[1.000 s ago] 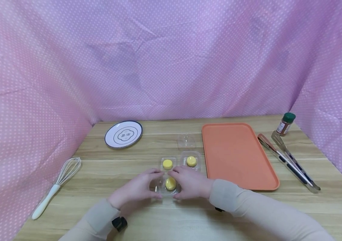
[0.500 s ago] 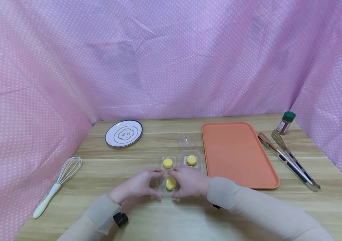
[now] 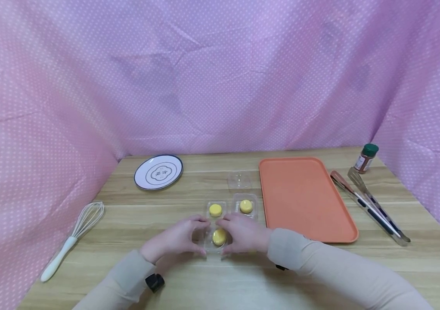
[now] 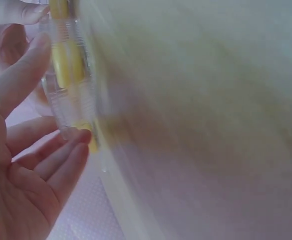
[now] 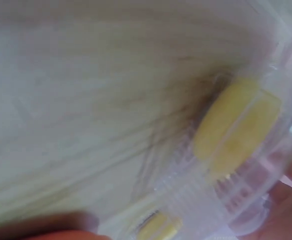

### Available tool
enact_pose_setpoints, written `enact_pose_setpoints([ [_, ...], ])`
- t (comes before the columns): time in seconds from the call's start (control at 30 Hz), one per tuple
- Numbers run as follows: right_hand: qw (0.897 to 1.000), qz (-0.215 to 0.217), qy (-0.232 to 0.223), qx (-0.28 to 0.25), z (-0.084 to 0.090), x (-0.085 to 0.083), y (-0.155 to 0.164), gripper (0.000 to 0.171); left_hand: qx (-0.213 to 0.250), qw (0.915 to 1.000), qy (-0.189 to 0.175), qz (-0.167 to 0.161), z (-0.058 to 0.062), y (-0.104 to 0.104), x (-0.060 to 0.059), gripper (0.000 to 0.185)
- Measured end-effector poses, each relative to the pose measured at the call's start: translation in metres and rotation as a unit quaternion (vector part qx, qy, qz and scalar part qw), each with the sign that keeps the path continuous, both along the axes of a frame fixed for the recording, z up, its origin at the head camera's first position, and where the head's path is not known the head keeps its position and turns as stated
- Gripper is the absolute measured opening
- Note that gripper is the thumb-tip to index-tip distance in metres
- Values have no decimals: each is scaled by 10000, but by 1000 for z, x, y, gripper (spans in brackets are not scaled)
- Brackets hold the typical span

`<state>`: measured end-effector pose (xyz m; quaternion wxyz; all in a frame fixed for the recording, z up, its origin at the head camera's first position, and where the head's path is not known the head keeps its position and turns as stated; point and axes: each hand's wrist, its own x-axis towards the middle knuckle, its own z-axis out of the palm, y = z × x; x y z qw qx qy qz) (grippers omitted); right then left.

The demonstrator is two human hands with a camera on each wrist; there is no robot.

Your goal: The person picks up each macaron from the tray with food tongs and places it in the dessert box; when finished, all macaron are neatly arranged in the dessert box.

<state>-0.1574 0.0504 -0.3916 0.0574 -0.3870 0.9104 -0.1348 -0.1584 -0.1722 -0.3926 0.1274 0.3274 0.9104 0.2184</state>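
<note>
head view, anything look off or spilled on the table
Nothing spilled or damaged. The one stray piece is a clear lid lying loose beyond the yellow cakes in their clear cases. Both hands, left hand and right hand, hold the nearest case.

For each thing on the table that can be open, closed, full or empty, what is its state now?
Near clear case: held by left hand and right hand, yellow cake inside.
Middle case: cake inside; lid unclear.
Right case: open, cake inside.
Orange tray: empty.
Plate: empty.
Spice jar: capped.
</note>
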Motion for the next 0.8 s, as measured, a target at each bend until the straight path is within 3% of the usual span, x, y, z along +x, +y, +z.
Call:
enact_pose_setpoints([
  [0.27,9998,77,-99,-123,0,0,3,74,-142,9999,81,-52,5,4,1,67],
  [0.67,9997,140,-59,212,2,-3,5,75,-202,9997,-100,69,7,4,0,66],
  [0.8,9996,258,-101,0,6,-7,9,74,-190,9998,-60,63,7,4,0,66],
])
